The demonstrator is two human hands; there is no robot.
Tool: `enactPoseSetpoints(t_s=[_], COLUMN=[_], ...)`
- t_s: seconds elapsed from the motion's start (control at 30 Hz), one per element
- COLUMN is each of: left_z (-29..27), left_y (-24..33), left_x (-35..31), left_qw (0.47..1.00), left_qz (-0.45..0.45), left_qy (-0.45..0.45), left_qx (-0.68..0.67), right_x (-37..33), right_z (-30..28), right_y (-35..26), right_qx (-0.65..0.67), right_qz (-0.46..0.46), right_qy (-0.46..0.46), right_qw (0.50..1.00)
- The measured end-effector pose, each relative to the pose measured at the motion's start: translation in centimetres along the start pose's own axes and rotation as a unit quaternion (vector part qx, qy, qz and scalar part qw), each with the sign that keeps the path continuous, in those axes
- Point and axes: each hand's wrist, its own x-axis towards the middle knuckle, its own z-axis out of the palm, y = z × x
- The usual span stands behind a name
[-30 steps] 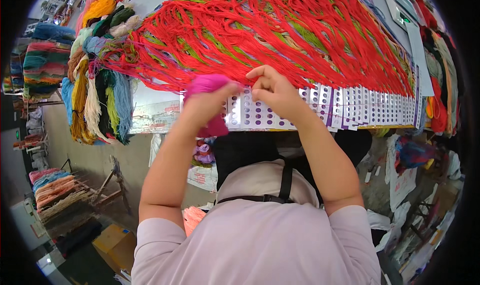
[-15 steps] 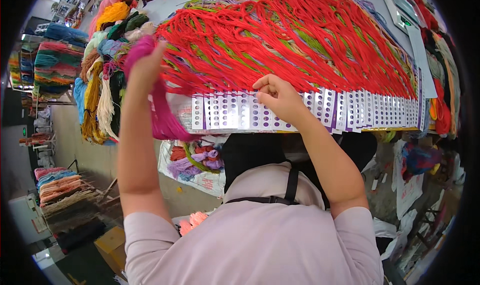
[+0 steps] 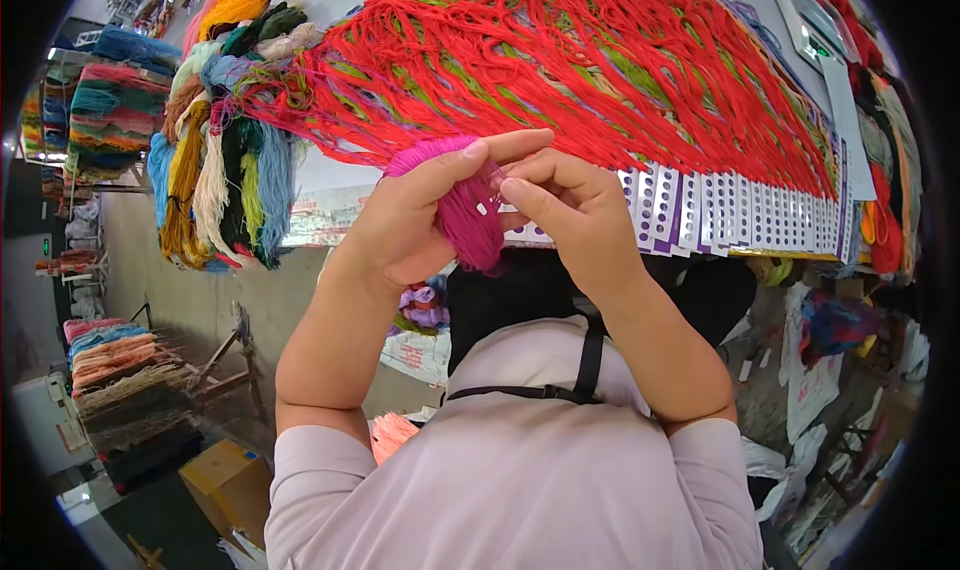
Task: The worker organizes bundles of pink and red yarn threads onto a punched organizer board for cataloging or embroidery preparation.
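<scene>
Wrapped in my left hand [image 3: 400, 220] is a magenta skein of thread [image 3: 468, 220], folded and bunched between thumb and palm in front of my chest. My right hand [image 3: 585, 210] is closed in a pinch at the skein's right side, on thin magenta strands. Just beyond both hands, red threads [image 3: 560, 80] lie over green and purple ones across the table. Their near ends meet a row of white punched cards [image 3: 720, 210] along the front edge. My hands hide some of the cards at the row's left end.
Many-coloured yarn hanks, one of them mustard [image 3: 185, 210], hang off the table's left end. A device with a small display [image 3: 815, 40] stands at the far right. Racks of yarn [image 3: 115, 120] and a cardboard box [image 3: 228, 485] are at left.
My left hand has brought the magenta skein from the table's left side to the middle, where it is now bunched up. My right hand has closed on strands at its side.
</scene>
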Motion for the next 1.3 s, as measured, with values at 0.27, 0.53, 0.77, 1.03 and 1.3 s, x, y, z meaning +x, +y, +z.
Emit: enactPoseSetpoints(t_s=[0.27, 0.53, 0.77, 1.03, 1.3], left_z=[-1.4, 0.4, 0.2, -0.5, -11.0], left_y=[-0.9, -2.0, -2.3, -2.4, 4.2], left_x=[-0.3, -0.3, -0.4, -0.8, -10.2], left_qw=[0.995, 0.998, 0.997, 0.994, 0.917], left_qz=[0.057, 0.047, 0.045, 0.085, 0.362], left_qy=[0.007, 0.009, -0.015, 0.037, -0.018], left_qx=[0.078, 0.033, 0.058, 0.06, -0.166], right_x=[-1.5, -2.0, -2.2, -3.2, -28.4], right_z=[-2.1, -1.5, -1.4, -3.5, -43.8], right_y=[-0.1, -0.3, -0.2, -1.8, -25.4], right_qx=[-0.062, -0.257, -0.372, -0.086, 0.208], right_qz=[-0.112, -0.135, -0.214, -0.15, -0.324], right_qy=[0.015, 0.068, 0.048, 0.065, 0.268], right_qw=[0.992, 0.955, 0.902, 0.983, 0.883])
